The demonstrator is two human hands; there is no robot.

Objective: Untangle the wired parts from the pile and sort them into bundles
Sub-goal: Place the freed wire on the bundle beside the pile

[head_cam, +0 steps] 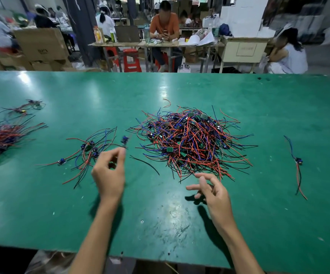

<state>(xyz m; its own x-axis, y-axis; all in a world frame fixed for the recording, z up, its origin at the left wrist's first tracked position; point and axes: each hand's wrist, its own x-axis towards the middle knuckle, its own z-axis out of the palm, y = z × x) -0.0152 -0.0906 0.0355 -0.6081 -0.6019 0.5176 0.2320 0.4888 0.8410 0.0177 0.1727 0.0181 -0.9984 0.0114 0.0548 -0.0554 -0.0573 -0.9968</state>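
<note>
Sorting wired parts on a green table (160, 224), near edge just below the forearms.
Right hand (212, 191) loose, fingers spread, holding nothing, just short of the tangled pile (190, 141). Left hand (108, 171) curled, pinching a blue-capped wired part (125, 140) above a small loose group (89, 151). Single part (297, 165) alone far right; sorted bundle (0, 137) at left edge. Bare green beyond, up to the far edge.
</note>
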